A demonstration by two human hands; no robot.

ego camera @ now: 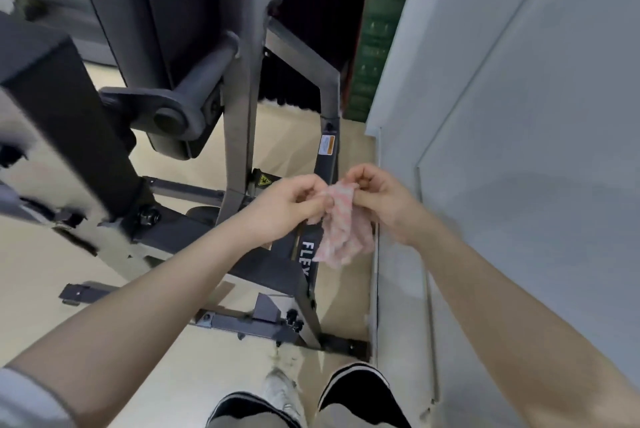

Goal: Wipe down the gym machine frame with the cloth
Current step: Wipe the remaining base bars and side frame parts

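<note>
Cloth pinched at its top edge by both hands, out in front of the body and over the gym machine frame; left hand has fingers curled with thumb and fingertips nipping the left corner; right hand does the same on the right corner, knuckles up; rest of the cloth hangs free below the pinch, so likely it is being spread or refolded to get a fresh face before wiping, not yet pressed on metal; cannot tell if the hanging part brushes the frame or just overlaps it in view; cloth is small, pale pink with a white checked or speckled pattern, soft and rumpled, lower edge ragged in folds; frame is dark grey steel tubing, angled uprights and a low base bar with white letters "FLEX" partly covered by the cloth; warning label on the upright just above the hands, yellow hazard sticker beside the left hand; light grey wall close on the right, beige floor under the machine; black-and-white shoes at bottom edge; wiping looks barely begun or paused.
</note>
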